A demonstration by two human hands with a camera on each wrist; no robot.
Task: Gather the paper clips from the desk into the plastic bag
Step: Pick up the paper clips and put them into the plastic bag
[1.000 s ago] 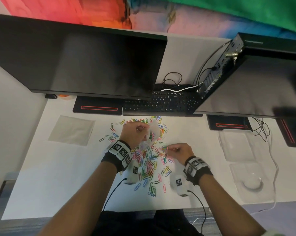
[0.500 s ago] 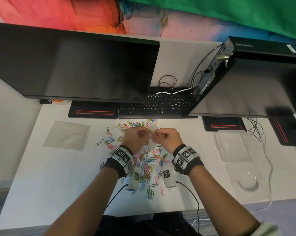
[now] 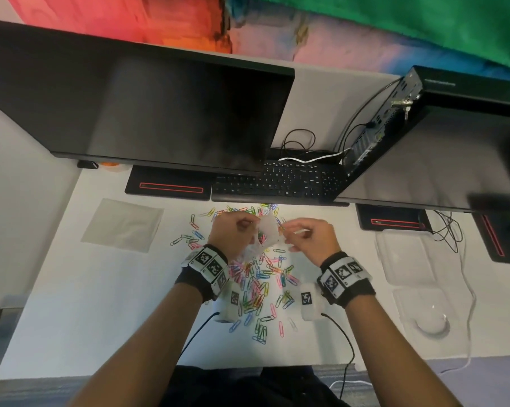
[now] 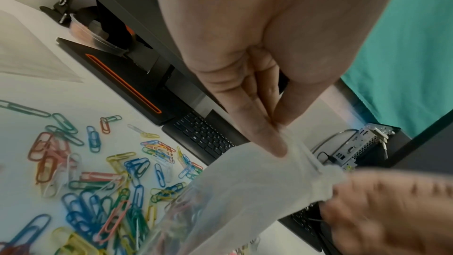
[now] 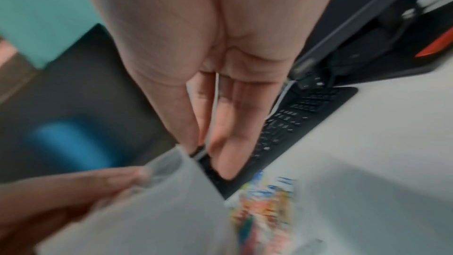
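Many coloured paper clips (image 3: 256,286) lie scattered on the white desk (image 3: 101,304) in front of the keyboard. A clear plastic bag (image 3: 268,230) hangs above them between my two hands, with some clips inside its lower part (image 4: 186,210). My left hand (image 3: 248,227) pinches the bag's rim between thumb and fingers (image 4: 277,127). My right hand (image 3: 289,233) pinches the opposite side of the rim (image 5: 208,143); that view is blurred. The bag (image 4: 245,191) is stretched taut between both hands.
A black keyboard (image 3: 277,183) and two dark monitors (image 3: 160,113) stand behind the clips. A second flat clear bag (image 3: 121,224) lies at the left. Clear plastic trays (image 3: 403,259) and cables (image 3: 447,230) are at the right.
My right hand rose from the clips on the desk to the bag's mouth, then shifted slightly right along the rim. My left hand kept holding the bag.
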